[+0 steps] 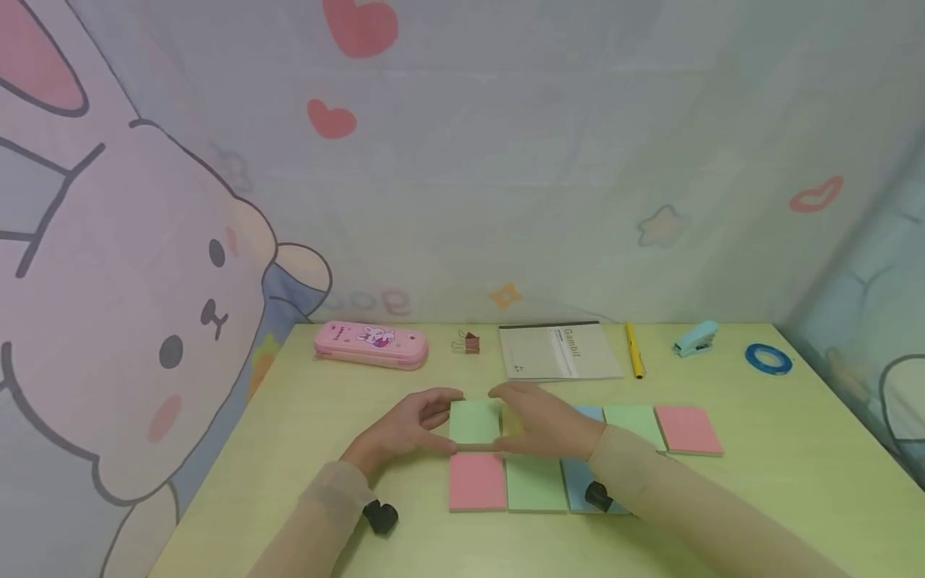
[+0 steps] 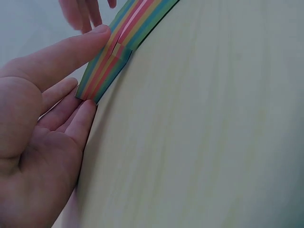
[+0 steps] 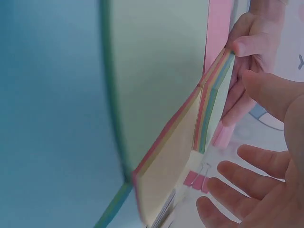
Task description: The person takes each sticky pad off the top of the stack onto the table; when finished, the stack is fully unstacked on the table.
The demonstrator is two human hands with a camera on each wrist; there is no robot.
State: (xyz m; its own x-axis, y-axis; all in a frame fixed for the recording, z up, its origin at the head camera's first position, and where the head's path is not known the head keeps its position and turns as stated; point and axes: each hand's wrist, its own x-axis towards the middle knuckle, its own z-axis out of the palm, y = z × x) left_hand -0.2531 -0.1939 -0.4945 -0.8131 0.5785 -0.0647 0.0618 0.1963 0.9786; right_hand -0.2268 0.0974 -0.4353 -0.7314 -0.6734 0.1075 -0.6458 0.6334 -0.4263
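Note:
A green sticky note pad (image 1: 474, 422) lies at the left end of the back row of pads, its striped edges (image 2: 102, 71) turned toward the left wrist camera. My left hand (image 1: 413, 425) holds it at its left side, thumb on the near edge and fingers round the far side. Over the yellow pad (image 1: 511, 424) reaches my right hand (image 1: 543, 421), fingers spread and apart from the green pad in the right wrist view. In front lie a pink pad (image 1: 477, 483), a second green pad (image 1: 535, 485) and a blue pad (image 1: 576, 482), the last partly hidden by the right forearm.
To the right, the back row goes on with blue (image 1: 590, 413), green (image 1: 636, 425) and pink (image 1: 689, 430) pads. Along the rear stand a pink pencil case (image 1: 372, 345), binder clip (image 1: 471, 343), notebook (image 1: 560, 353), yellow pen (image 1: 633, 351), stapler (image 1: 696, 339) and blue tape roll (image 1: 768, 346).

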